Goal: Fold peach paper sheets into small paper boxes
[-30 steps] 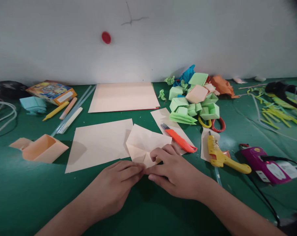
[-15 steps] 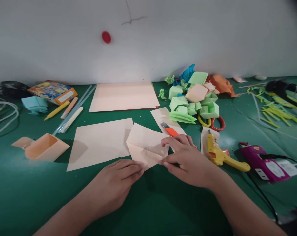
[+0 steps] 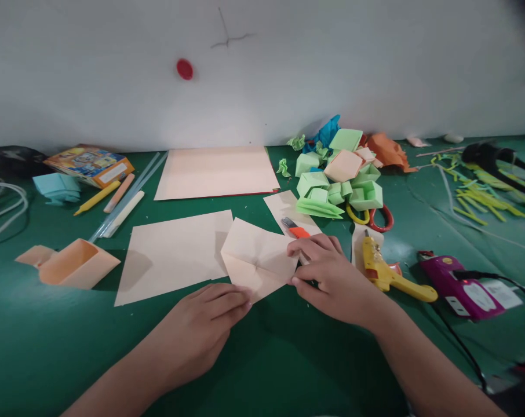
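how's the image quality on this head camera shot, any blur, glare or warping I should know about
Head view: the centre is fairly sharp, so creases on the folded peach paper between the left hand and right hand read clearly; the edges soften and bow, with a dark top-right corner; lighting is soft, with faint shadows and a mild sheen on the green table.

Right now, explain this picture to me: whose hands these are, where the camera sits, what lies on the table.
The camera sits on a person's head, looking down at their own bare hands. The left hand presses the near corner of a folded peach paper; the right hand pinches its right edge. On the green table lie a flat peach sheet, an orange utility knife partly hidden by the right hand, a yellow glue gun, a pile of green paper boxes and an open peach paper box.
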